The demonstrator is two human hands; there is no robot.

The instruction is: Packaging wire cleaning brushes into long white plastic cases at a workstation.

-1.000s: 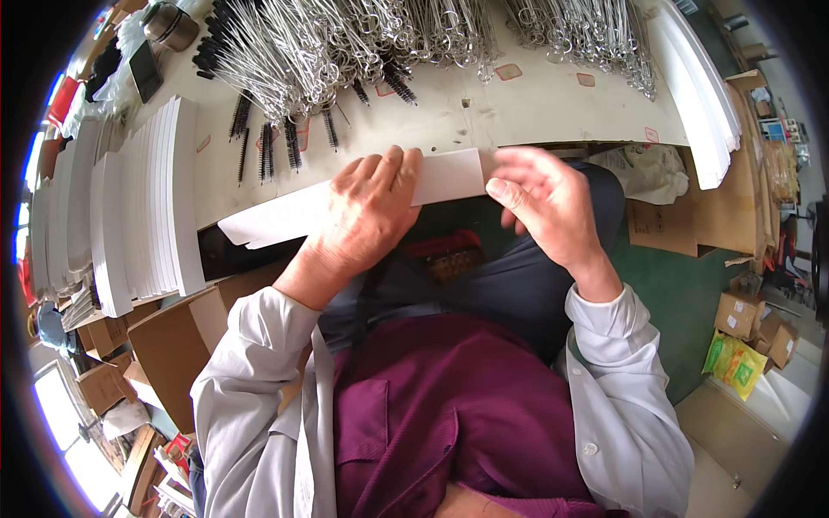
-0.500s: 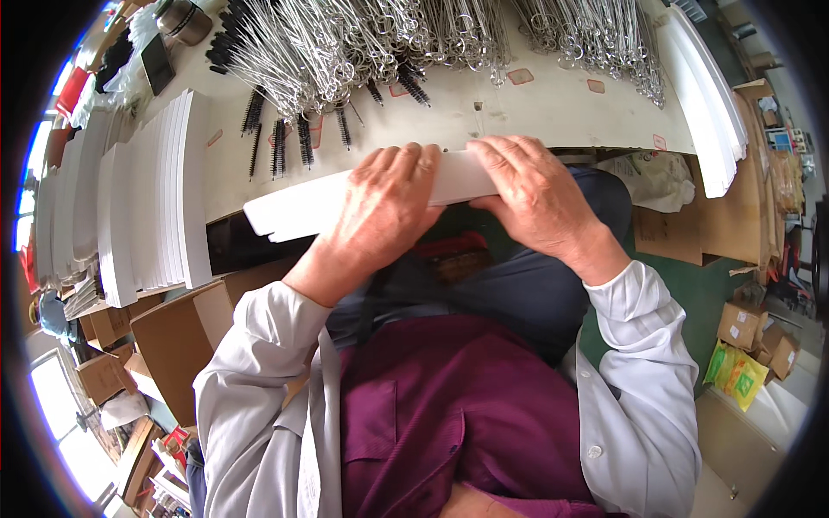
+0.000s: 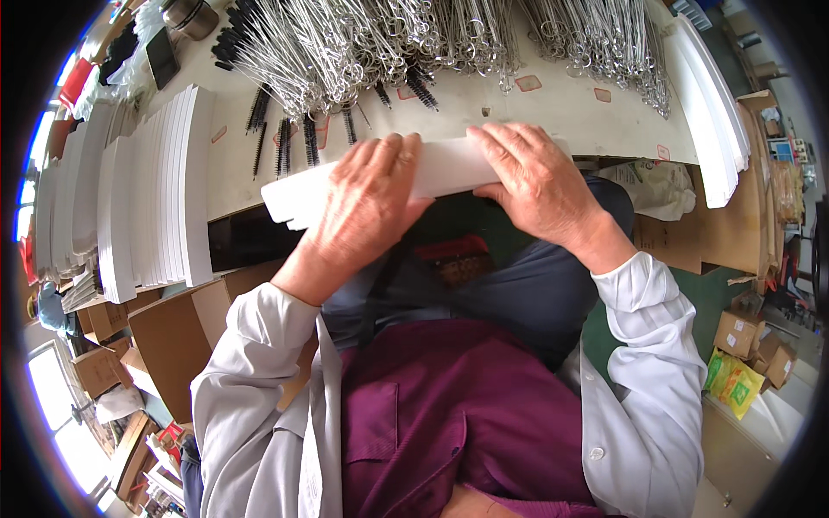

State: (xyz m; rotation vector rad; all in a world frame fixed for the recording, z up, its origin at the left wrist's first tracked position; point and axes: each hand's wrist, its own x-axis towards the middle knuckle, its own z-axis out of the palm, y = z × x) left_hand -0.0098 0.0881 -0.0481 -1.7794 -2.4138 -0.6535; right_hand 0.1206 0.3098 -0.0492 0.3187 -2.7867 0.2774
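A long, narrow white cardboard box (image 3: pixel 451 162) lies across the front edge of the table, its left end uneven with what look like flaps. My left hand (image 3: pixel 367 188) is over its left half, fingers on top and thumb toward the near side. At the right end, my right hand (image 3: pixel 537 180) grips it with fingers above and thumb below. Both hands are closed on it, and they hide parts of its surface. Beyond it, several black-bristled brushes (image 3: pixel 309 138) lie on the tabletop, and a large heap of wire brush handles (image 3: pixel 354 52) ends in loops.
Rows of similar white boxes (image 3: pixel 164 186) stand at the table's left side, and more white pieces (image 3: pixel 712 112) lean at the right edge. A metal flask (image 3: pixel 190 17) and a dark phone-like slab (image 3: pixel 161 60) are at the far left. Brown cartons (image 3: pixel 177 350) sit below left.
The white box has shifted slightly right and up, with both hands still on it. My left hand has moved a little left along it. The view has tilted slightly.
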